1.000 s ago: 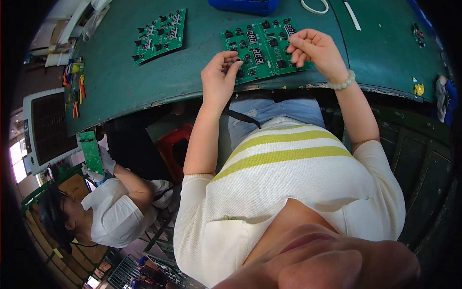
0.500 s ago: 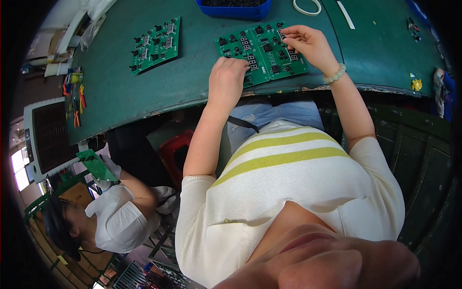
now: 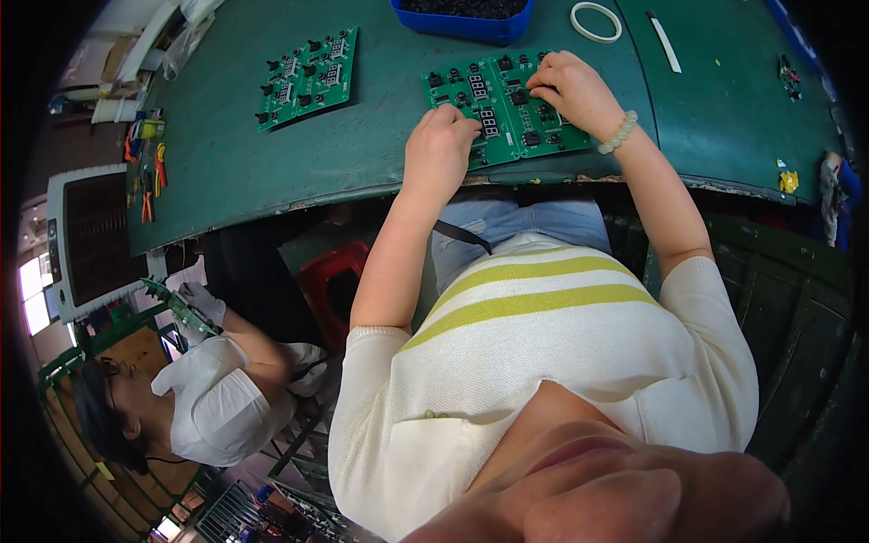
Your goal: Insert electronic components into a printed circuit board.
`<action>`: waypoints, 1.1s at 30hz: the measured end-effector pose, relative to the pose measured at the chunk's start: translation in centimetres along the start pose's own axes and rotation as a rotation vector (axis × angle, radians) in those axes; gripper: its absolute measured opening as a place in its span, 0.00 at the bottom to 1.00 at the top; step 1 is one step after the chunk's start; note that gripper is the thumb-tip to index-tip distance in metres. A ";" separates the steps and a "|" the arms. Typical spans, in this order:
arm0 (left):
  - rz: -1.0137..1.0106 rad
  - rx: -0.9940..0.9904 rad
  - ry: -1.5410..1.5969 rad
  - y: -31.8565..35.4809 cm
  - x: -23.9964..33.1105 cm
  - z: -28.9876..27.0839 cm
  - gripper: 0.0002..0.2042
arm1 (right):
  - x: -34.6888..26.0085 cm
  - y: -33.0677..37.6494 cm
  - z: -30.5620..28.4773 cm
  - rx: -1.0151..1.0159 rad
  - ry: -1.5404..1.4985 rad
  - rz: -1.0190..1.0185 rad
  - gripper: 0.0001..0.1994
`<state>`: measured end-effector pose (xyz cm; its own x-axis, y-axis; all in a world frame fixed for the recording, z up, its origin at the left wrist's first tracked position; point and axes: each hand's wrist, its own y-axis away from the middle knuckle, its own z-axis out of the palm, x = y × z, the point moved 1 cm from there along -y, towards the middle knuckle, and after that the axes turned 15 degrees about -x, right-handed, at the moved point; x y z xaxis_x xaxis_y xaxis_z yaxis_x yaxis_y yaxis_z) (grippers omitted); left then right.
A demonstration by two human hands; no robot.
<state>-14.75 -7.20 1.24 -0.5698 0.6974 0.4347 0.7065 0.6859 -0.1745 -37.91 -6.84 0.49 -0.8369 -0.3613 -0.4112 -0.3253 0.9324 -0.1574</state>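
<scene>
A green circuit board (image 3: 503,116) with black digit displays and small black parts lies near the table's front edge. My left hand (image 3: 438,145) is closed at its left side, fingertips beside a display; the thumb is mostly hidden. Over the board's right half, my right hand (image 3: 574,94) has thumb and fingers pinched together, low above the black parts. Whatever is between those fingertips is too small or hidden to make out. A second green board (image 3: 310,83) with similar displays and black parts lies apart to the left.
Beyond the board stands a blue tray (image 3: 463,25) of small black parts. To its right lie a white tape ring (image 3: 596,22) and a thin white strip (image 3: 665,43). Pliers (image 3: 159,168) lie at the left edge. A gloved co-worker (image 3: 217,398) holds another board (image 3: 181,306) at lower left.
My right fingers have drawn closer together and shifted from the upper right display toward the board's middle. My left hand stays at the board's left side. The co-worker's board has tilted.
</scene>
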 end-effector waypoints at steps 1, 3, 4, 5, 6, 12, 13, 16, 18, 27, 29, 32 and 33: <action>-0.002 0.003 -0.001 -0.1 0.0 -0.1 0.04 | 0.0 -0.1 -0.2 -0.034 0.025 -0.018 0.04; -0.083 -0.062 0.058 -0.2 0.1 -0.2 0.04 | -0.2 -0.5 -0.8 -0.068 0.051 -0.040 0.04; -0.084 -0.058 0.058 -0.3 0.1 -0.4 0.04 | -0.4 -0.7 -1.1 -0.126 0.099 -0.049 0.04; -0.095 -0.097 0.072 -0.4 0.0 -0.6 0.04 | -0.6 -1.0 -1.4 -0.185 0.146 -0.058 0.04; -0.107 -0.136 0.085 -0.5 -0.1 -0.6 0.04 | -0.6 -1.2 -1.5 -0.186 0.148 -0.061 0.04; -0.048 -0.114 0.136 -0.1 -0.6 -0.5 0.05 | -0.1 -3.2 -2.7 -0.455 0.094 -0.013 0.04; -0.044 -0.097 0.127 0.0 -0.6 -0.6 0.05 | 0.0 -3.4 -3.2 -0.445 -0.033 -0.065 0.04; -0.025 0.223 0.506 0.2 -1.1 -0.6 0.08 | 0.1 -5.5 -5.2 -0.243 -0.191 -0.138 0.06; -0.076 0.378 0.456 0.3 -3.0 -0.2 0.07 | 0.2 -7.2 -6.2 0.016 -0.160 -0.189 0.09; -0.198 0.457 0.332 0.6 -5.9 1.1 0.09 | 5.6 -19.6 0.0 -0.213 0.033 -0.259 0.22; -0.217 0.444 0.347 0.6 -5.9 1.5 0.10 | 5.9 -20.1 0.9 -0.204 0.282 -0.243 0.19; -0.117 0.489 0.325 0.9 -5.9 1.4 0.11 | 7.0 -20.0 2.0 -0.173 0.223 -0.224 0.18; -0.116 0.493 0.332 1.0 -6.0 1.7 0.11 | 7.8 -20.2 2.0 -0.219 0.235 -0.183 0.14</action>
<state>-11.34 -10.33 -3.02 -0.4139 0.5642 0.7144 0.3246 0.8246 -0.4633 -36.99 -28.48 -1.32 -0.8259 -0.5367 -0.1728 -0.5444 0.8388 -0.0033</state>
